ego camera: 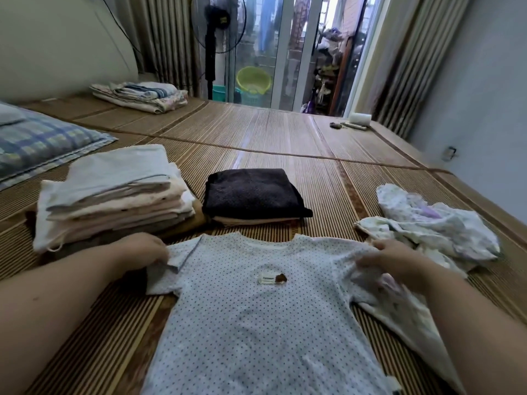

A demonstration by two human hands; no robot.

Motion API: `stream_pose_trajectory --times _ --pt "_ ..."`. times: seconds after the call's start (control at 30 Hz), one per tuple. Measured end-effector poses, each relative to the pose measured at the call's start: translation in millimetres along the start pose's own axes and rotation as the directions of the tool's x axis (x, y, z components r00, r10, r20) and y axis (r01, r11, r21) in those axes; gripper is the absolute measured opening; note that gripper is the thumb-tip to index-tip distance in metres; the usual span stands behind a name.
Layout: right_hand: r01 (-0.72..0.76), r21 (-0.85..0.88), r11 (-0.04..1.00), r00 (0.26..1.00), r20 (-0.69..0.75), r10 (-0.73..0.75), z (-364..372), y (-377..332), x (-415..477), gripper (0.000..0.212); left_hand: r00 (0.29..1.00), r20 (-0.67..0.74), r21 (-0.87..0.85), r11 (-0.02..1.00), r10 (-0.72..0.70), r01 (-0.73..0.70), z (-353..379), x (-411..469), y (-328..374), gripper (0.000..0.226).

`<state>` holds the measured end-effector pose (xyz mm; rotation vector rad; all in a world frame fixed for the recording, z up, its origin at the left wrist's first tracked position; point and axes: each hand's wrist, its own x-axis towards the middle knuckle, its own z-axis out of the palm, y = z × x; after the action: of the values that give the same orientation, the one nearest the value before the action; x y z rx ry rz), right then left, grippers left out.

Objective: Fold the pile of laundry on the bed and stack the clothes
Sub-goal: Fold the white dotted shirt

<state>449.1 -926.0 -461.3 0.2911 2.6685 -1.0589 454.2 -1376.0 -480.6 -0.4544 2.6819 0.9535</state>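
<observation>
Dotted shirt (256,323) sleeves pinched by left hand (142,250) and right hand (392,259).

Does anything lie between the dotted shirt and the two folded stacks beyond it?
Nothing visible. Only bare mat separates the dotted shirt from the pale stack and the dark-topped stack. The left hand and right hand grip its sleeves.

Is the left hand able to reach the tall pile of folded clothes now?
Probably yes. The left hand grips a sleeve of the dotted shirt right beside the tall pile, and nothing lies between them; it need only let go first.
</observation>
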Motion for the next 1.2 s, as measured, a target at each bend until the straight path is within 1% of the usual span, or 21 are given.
stream_pose_trajectory --times 0.03,0.1,0.17,0.2,0.27,0.37,0.4,0.5,0.57,0.63,0.67,0.7,0.77,0.8,0.83,0.87,0.9,0.93,0.97,1.03,1.2 --pt "0.001 0.087 0.996 0.999 -0.042 0.003 2 0 -5 0.019 0.999 -0.037 -0.074 0.997 -0.003 0.000 1 -1 -4 0.019" --pt "-0.038 0.239 0.970 0.996 -0.068 0.056 6 -1 -13 0.015 0.999 -0.040 -0.103 0.994 0.034 -0.038 5 -7 -6 0.051" --pt "-0.116 0.281 0.952 0.987 -0.073 0.142 15 -3 -17 0.019 0.992 0.029 0.110 0.986 0.119 -0.122 14 -16 -4 0.087" --pt "-0.159 0.260 0.952 0.977 -0.097 0.190 19 -5 -19 0.024 0.986 0.035 0.252 0.954 0.162 -0.166 21 -20 -3 0.096" --pt "-0.227 0.271 0.936 0.950 -0.151 0.274 26 -6 -21 0.029 0.980 -0.054 0.388 0.909 0.190 -0.155 33 -20 -1 0.084" --pt "-0.201 0.405 0.892 0.932 -0.202 0.301 31 -11 -23 0.019 0.961 -0.221 0.282 0.954 0.168 -0.102 37 -16 -3 0.027" --pt "-0.168 0.394 0.903 0.926 -0.251 0.282 31 -12 -22 0.016 0.955 -0.249 0.254 0.962 0.162 -0.097 36 -15 -4 0.017" --pt "-0.083 0.128 0.988 0.912 -0.389 0.127 27 -18 -22 0.010 0.937 -0.311 0.216 0.972 0.157 -0.091 24 -14 -2 0.028" --pt "-0.047 -0.025 0.999 0.921 -0.388 0.034 25 -29 -25 0.013 0.936 -0.338 0.112 0.992 0.096 -0.061 18 -13 9 0.032" --pt "-0.062 -0.134 0.989 0.944 -0.329 0.014 30 -46 -26 0.014 0.954 -0.300 -0.075 0.997 0.007 -0.031 16 -18 27 0.033" --pt "-0.068 -0.131 0.989 0.967 -0.254 0.032 36 -57 -28 0.013 0.981 -0.185 -0.266 0.964 -0.064 0.012 17 -21 37 0.032" --pt "-0.062 -0.066 0.996 0.989 -0.139 0.052 42 -69 -31 0.014 0.997 -0.048 -0.462 0.886 -0.059 0.030 19 -25 47 0.030" --pt "-0.084 0.213 0.973 0.985 0.168 0.048 52 -90 -36 0.020 0.972 0.232 -0.620 0.775 0.034 0.121 19 -35 61 0.030" --pt "-0.102 0.325 0.940 0.965 0.262 0.014 54 -97 -39 0.019 0.940 0.328 -0.602 0.787 0.092 0.133 21 -33 64 0.031" --pt "-0.095 0.380 0.920 0.965 0.262 -0.009 54 -96 -33 0.018 0.932 0.343 -0.574 0.812 0.117 0.109 23 -34 65 0.031" --pt "-0.075 0.386 0.920 0.982 0.187 0.001 55 -92 -26 0.018 0.947 0.299 -0.557 0.827 0.119 0.072 26 -29 63 0.031" --pt "-0.051 0.327 0.944 0.998 0.048 0.037 56 -84 -16 0.017 0.974 0.211 -0.524 0.851 0.086 0.038 28 -21 59 0.031" --pt "-0.047 0.204 0.978 0.994 -0.087 0.066 57 -75 -9 0.016 0.995 0.086 -0.449 0.893 0.052 -0.008 31 -11 52 0.032" --pt "-0.071 0.062 0.996 0.982 -0.171 0.081 58 -66 -1 0.016 0.999 -0.027 -0.302 0.953 0.028 -0.035 35 -2 45 0.033" --pt "-0.129 -0.089 0.988 0.982 -0.152 0.114 64 -53 8 0.018 0.995 -0.095 -0.053 0.999 0.002 -0.007 42 8 35 0.037" --pt "-0.148 -0.037 0.988 0.986 -0.080 0.145 75 -55 21 0.031 0.998 -0.049 0.077 0.997 0.033 -0.029 55 17 46 0.032"
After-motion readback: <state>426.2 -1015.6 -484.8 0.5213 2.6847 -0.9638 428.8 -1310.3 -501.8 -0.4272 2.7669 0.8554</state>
